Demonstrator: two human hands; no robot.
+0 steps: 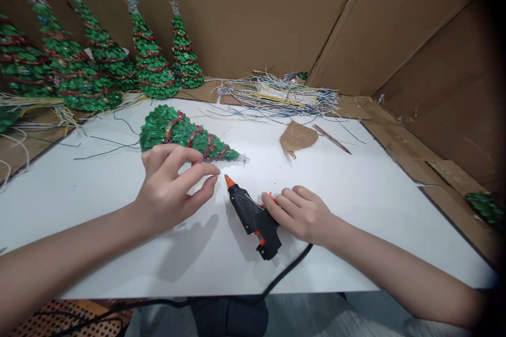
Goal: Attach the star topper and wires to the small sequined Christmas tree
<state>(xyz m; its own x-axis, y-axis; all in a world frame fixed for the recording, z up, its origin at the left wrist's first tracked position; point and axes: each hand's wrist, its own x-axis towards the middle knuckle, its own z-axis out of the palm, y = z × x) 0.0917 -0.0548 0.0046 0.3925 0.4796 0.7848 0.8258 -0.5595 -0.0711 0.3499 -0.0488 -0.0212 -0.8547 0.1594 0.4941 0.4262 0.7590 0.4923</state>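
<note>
A black glue gun (253,216) with an orange nozzle lies over the white board, its tip pointing up and left. My right hand (302,213) has its fingers wrapped at the gun's handle and trigger. Just left of the nozzle, my left hand (177,181) holds thumb and index finger close together; anything between them is too small to make out. Behind that hand a green tree with red garland (193,136) rests on its side, its clear star (243,158) towards the right.
Several upright green trees (152,58) stand at the back left. Bundled thin wires (284,92) lie along the back edge. A cardboard scrap (298,138) and a pencil-like stick (332,139) are at centre right. A black cable (286,272) crosses the front edge.
</note>
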